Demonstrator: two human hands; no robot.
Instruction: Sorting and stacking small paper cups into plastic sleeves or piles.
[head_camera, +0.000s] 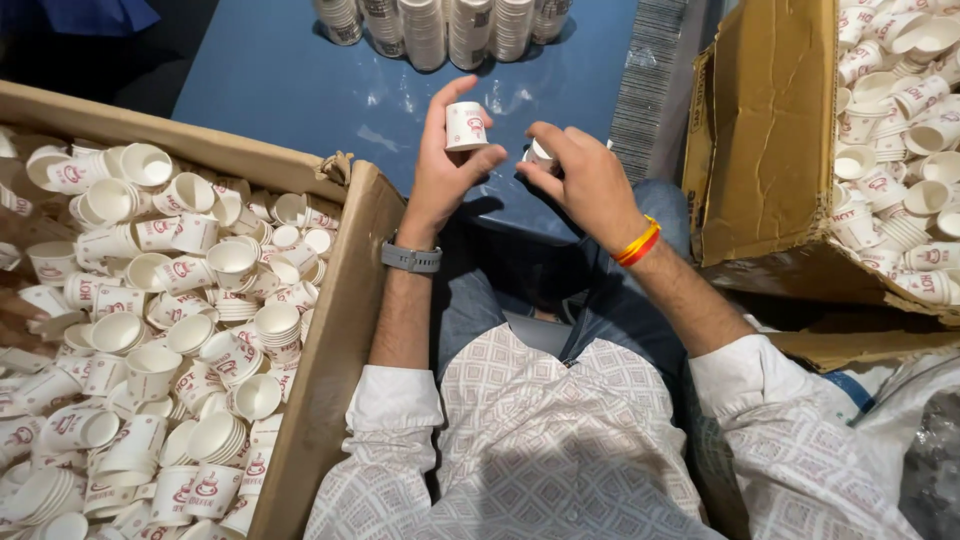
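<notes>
Paper, thin and white with a red print, made up everything within reach, and that lightness was the weak point. The left hand (447, 170) pinched one small paper cup (466, 126) between thumb and fingertips, held upright above the blue table (300, 80). The right hand (585, 180) was curled around a second cup (540, 154), mostly hidden by its fingers, just beside the first. A hard squeeze could probably have crushed either rim, and a loose one could have let a cup drop onto the lap or table. Stacked cups (430, 25) stood at the table's far edge, well apart from the hands; a careless sweep of a sleeve might have toppled them. To the left a cardboard box (330, 330) brimmed with loose cups, and another box (760, 140) on the right did likewise, its flap sagging so that cups might have spilled out.
</notes>
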